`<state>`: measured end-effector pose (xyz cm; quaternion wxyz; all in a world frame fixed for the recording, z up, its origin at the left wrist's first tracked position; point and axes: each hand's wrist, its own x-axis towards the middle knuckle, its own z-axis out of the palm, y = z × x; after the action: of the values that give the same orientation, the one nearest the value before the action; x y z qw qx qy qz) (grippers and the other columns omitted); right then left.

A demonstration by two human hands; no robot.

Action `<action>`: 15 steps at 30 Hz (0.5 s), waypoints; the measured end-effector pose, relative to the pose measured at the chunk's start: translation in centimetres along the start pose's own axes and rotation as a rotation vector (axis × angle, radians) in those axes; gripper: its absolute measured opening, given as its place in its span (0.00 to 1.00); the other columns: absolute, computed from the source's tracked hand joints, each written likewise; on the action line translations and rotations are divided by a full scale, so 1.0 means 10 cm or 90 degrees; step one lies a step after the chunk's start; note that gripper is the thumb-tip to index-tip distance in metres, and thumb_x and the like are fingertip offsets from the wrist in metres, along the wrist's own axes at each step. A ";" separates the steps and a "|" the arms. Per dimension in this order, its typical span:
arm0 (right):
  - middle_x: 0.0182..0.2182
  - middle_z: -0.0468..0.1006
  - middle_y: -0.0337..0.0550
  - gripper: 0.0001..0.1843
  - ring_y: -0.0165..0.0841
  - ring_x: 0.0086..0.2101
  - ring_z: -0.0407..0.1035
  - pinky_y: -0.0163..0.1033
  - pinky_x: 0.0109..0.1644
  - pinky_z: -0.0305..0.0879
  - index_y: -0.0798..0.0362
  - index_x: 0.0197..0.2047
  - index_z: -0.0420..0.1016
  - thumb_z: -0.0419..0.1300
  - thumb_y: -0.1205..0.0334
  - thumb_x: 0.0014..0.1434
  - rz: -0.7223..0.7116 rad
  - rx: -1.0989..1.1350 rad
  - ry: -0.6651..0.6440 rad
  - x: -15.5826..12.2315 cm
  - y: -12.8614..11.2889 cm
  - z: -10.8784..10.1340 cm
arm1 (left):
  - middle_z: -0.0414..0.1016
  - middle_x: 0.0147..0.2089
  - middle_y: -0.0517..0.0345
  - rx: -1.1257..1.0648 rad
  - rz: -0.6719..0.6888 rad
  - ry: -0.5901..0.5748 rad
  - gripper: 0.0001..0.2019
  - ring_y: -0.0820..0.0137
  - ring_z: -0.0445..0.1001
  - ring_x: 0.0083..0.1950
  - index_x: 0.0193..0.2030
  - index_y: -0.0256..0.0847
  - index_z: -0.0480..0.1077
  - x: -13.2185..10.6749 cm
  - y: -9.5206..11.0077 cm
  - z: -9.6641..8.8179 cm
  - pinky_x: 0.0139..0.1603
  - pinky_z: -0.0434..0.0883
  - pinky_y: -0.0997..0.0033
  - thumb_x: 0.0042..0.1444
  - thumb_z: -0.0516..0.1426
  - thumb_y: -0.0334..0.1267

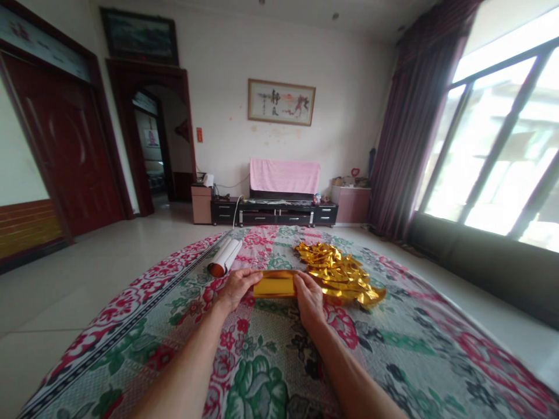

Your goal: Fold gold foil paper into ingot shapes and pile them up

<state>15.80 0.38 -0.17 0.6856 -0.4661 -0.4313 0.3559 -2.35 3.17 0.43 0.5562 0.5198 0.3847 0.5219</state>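
A sheet of gold foil paper [275,285], its long edges curling, is stretched level between my two hands just above the patterned cloth. My left hand [238,289] pinches its left end between thumb and fingers. At the opposite end, my right hand [310,295] grips the sheet the same way. Right behind and beside my right hand lies a heap of folded gold foil pieces [343,270], shiny and overlapping. Beyond my left hand rests a white roll [227,255] with an orange-brown inside showing at its near end.
The flowered cloth [257,384] in red, green and white covers the broad surface under my arms. Farther back stands a low black cabinet [275,217] with a pink cloth [285,176] draped above it. A large window [502,145] and purple curtain [406,128] are at right.
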 end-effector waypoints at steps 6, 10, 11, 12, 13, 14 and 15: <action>0.29 0.77 0.42 0.21 0.31 0.29 0.66 0.33 0.31 0.61 0.58 0.36 0.77 0.59 0.51 0.43 -0.010 -0.007 -0.010 0.00 -0.02 0.01 | 0.76 0.28 0.56 -0.003 -0.005 0.008 0.15 0.71 0.72 0.28 0.33 0.33 0.74 -0.01 0.02 0.01 0.31 0.66 0.74 0.39 0.63 0.41; 0.28 0.76 0.41 0.21 0.30 0.29 0.66 0.32 0.31 0.61 0.58 0.36 0.77 0.59 0.51 0.43 -0.006 -0.001 -0.002 -0.01 -0.04 0.02 | 0.76 0.28 0.56 -0.009 -0.001 0.008 0.13 0.71 0.72 0.28 0.32 0.34 0.74 0.00 0.00 0.00 0.31 0.66 0.75 0.39 0.63 0.40; 0.27 0.76 0.41 0.22 0.30 0.28 0.66 0.32 0.30 0.61 0.58 0.36 0.77 0.60 0.50 0.43 -0.004 0.002 -0.002 -0.01 -0.04 0.02 | 0.76 0.28 0.56 -0.008 0.003 0.010 0.13 0.72 0.72 0.28 0.31 0.34 0.74 0.00 -0.01 0.00 0.31 0.66 0.75 0.39 0.63 0.40; 0.27 0.76 0.40 0.22 0.30 0.27 0.66 0.32 0.30 0.60 0.58 0.36 0.77 0.60 0.50 0.42 -0.001 0.006 -0.004 -0.01 -0.04 0.02 | 0.76 0.28 0.57 -0.006 0.007 0.010 0.13 0.72 0.72 0.29 0.31 0.34 0.74 0.01 -0.02 -0.01 0.32 0.66 0.75 0.39 0.63 0.40; 0.26 0.76 0.40 0.22 0.30 0.27 0.65 0.32 0.29 0.60 0.58 0.36 0.77 0.60 0.50 0.42 0.002 0.010 -0.005 -0.01 -0.03 0.02 | 0.76 0.28 0.57 -0.003 0.010 0.009 0.13 0.72 0.72 0.29 0.31 0.34 0.74 0.01 -0.03 -0.01 0.32 0.66 0.75 0.39 0.63 0.40; 0.26 0.75 0.40 0.21 0.30 0.26 0.65 0.32 0.28 0.60 0.58 0.36 0.77 0.60 0.51 0.43 0.004 0.016 -0.006 -0.01 -0.03 0.01 | 0.76 0.28 0.57 0.000 0.011 0.008 0.13 0.72 0.72 0.29 0.32 0.34 0.74 0.01 -0.03 -0.02 0.32 0.65 0.75 0.40 0.63 0.41; 0.26 0.75 0.40 0.21 0.29 0.26 0.65 0.31 0.28 0.60 0.58 0.36 0.77 0.60 0.51 0.43 0.007 0.021 -0.007 0.00 -0.02 0.01 | 0.76 0.28 0.57 0.001 0.012 0.008 0.13 0.72 0.71 0.29 0.32 0.34 0.74 0.01 -0.03 -0.01 0.31 0.65 0.75 0.40 0.63 0.41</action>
<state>15.68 0.32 0.07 0.6889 -0.4553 -0.4264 0.3691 -2.42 3.36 0.11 0.5485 0.5204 0.3841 0.5300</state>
